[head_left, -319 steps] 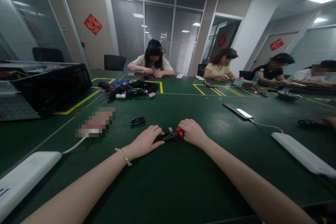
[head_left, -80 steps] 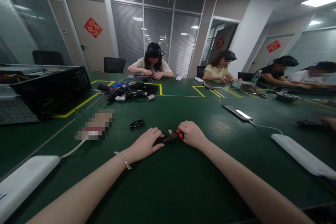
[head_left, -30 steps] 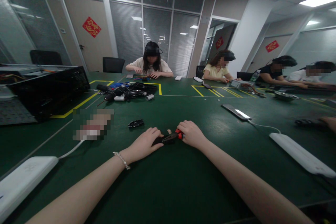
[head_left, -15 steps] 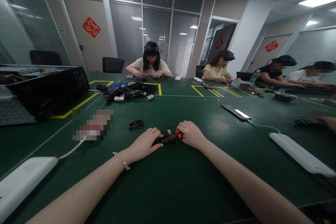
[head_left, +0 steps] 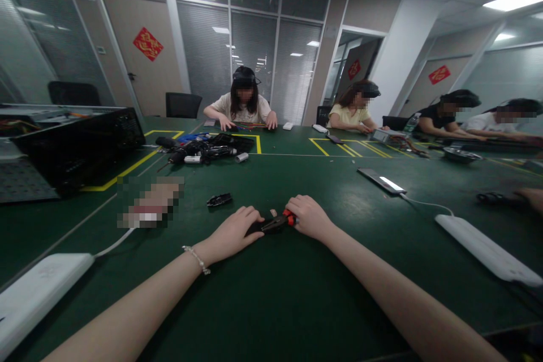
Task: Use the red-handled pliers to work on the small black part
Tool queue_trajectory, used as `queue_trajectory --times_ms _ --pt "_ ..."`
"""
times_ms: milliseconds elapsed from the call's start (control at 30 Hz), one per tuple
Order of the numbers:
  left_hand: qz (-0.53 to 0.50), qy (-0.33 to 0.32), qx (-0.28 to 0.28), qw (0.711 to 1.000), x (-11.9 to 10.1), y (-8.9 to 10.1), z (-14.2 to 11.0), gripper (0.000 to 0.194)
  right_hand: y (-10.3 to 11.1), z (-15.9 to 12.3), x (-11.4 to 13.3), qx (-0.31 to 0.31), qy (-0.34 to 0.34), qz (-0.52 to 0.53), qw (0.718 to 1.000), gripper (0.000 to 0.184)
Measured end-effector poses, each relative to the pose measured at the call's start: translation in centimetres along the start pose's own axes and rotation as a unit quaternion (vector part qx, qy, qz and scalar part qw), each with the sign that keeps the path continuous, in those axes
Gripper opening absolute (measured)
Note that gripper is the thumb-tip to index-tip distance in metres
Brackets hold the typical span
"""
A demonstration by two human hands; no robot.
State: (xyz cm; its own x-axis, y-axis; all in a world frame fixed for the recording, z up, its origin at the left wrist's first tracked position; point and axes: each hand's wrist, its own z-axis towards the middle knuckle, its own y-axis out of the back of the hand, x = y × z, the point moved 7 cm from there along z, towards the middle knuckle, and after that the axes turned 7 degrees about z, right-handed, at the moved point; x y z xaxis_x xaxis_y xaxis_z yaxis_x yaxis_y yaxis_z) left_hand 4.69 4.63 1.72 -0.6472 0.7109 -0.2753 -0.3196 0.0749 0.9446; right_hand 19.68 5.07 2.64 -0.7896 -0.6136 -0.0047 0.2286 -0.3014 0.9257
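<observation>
My right hand [head_left: 309, 218] is closed around the red handles of a pair of pliers [head_left: 278, 222], low over the green table. The jaws point left toward my left hand [head_left: 237, 229]. In that hand, between thumb and fingers, is a black part [head_left: 254, 227]; its kind is hard to make out, and the jaws overlap its right end. Just beyond the jaws lies a small pale piece [head_left: 273, 212]. A small black plastic part [head_left: 219, 199] rests on the table past my left hand.
A black computer case [head_left: 80, 147] stands at the left. Ahead lies a pile of black cables and tools [head_left: 206, 150]. White power banks [head_left: 483, 249] sit on both sides, cabled to phones [head_left: 379, 180]. Several people work across the table and at the right.
My hands and the pliers look unmoved. Across the table, a person's hands have spread farther apart over coloured wires. At the right edge, another person's hand has shifted slightly.
</observation>
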Motion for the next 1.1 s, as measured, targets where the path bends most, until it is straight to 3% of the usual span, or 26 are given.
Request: queue_trajectory --times_ms 1100 --pt "-0.006 -0.005 -0.008 1.000 0.20 -0.30 0.02 0.023 -0.39 -0.05 -0.35 0.004 0.003 0.005 1.000 0.017"
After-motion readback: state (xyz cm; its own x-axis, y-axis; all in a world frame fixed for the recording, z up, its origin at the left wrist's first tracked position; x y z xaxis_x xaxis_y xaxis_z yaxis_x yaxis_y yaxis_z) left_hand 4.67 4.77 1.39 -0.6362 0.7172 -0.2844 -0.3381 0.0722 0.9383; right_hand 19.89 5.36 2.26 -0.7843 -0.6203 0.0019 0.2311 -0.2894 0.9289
